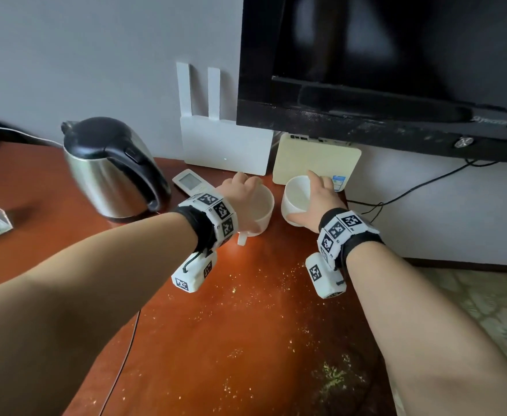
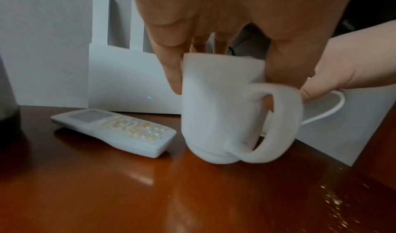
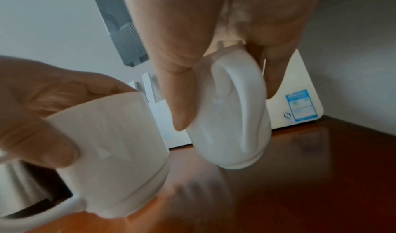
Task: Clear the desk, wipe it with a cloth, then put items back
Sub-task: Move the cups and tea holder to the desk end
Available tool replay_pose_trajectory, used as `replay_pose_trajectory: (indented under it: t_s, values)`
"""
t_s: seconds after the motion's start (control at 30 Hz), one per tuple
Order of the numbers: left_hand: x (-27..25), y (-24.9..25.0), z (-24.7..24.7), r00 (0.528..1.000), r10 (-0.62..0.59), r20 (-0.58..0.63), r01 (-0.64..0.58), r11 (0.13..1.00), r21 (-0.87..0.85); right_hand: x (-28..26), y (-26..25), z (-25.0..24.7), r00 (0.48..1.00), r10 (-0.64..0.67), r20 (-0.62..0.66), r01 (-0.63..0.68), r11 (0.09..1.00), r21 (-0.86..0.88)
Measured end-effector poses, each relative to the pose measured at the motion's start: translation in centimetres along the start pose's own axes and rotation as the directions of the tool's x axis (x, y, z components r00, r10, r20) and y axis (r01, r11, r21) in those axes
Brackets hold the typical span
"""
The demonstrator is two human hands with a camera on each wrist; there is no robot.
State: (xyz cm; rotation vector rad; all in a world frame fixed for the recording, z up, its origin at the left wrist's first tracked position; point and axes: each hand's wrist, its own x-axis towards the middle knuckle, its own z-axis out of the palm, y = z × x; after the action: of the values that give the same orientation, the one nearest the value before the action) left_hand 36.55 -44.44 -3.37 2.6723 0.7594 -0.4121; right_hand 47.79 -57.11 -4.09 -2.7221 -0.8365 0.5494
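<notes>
Two white mugs are at the back of the reddish wooden desk (image 1: 246, 325). My left hand (image 1: 241, 195) grips the left mug (image 1: 262, 210) from above by its rim, handle toward me; in the left wrist view this mug (image 2: 216, 111) tilts with its base just off or barely on the wood. My right hand (image 1: 321, 196) grips the right mug (image 1: 295, 196), tilted toward the left; the right wrist view shows that mug (image 3: 233, 114) lifted, thumb and fingers pinching its sides. Yellowish crumbs (image 1: 333, 376) are scattered over the near desk.
A steel kettle (image 1: 111, 172) stands left, a white remote (image 1: 189, 181) lies beside the left mug. A white router (image 1: 225, 145) and a cream box (image 1: 315, 157) lean on the wall under a black TV (image 1: 381, 70). Cables (image 1: 396, 196) trail right; the desk's right edge drops to the floor.
</notes>
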Motion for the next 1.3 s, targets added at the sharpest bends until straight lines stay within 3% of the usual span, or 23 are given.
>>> replay_pose_trajectory:
  t_s: [0.23, 0.57, 0.83, 1.1, 1.2, 1.3]
  values:
    - [-7.8, -4.3, -2.7, 0.995, 0.098, -0.019, -0.097, 0.995, 0.014, -7.8, -5.1, -1.1, 0.999, -0.031, -0.017, 0.030, 0.999, -0.037]
    - [-20.3, -18.7, -5.6, 0.989, 0.099, -0.111, -0.090, 0.993, 0.079, -17.2, -19.5, 3.2, 0.988, -0.146, -0.040, 0.144, 0.988, -0.057]
    - [-26.9, -30.1, -6.2, 0.974, -0.136, -0.179, 0.134, 0.991, -0.018, -18.6, -31.5, 7.1, 0.917, -0.397, 0.046, 0.399, 0.915, -0.056]
    - [-31.7, -40.4, -6.6, 0.856, -0.468, -0.221, 0.443, 0.883, -0.152, -17.0, -42.8, 10.9, 0.783, -0.603, 0.151, 0.612, 0.791, -0.013]
    - [-32.5, -44.2, -6.5, 0.826, -0.524, -0.208, 0.493, 0.850, -0.182, -16.3, -46.9, 13.2, 0.750, -0.632, 0.196, 0.644, 0.765, 0.007]
    - [-32.0, -48.0, -6.2, 0.837, -0.518, -0.176, 0.490, 0.853, -0.178, -14.9, -51.2, 16.0, 0.727, -0.646, 0.232, 0.665, 0.747, -0.005]
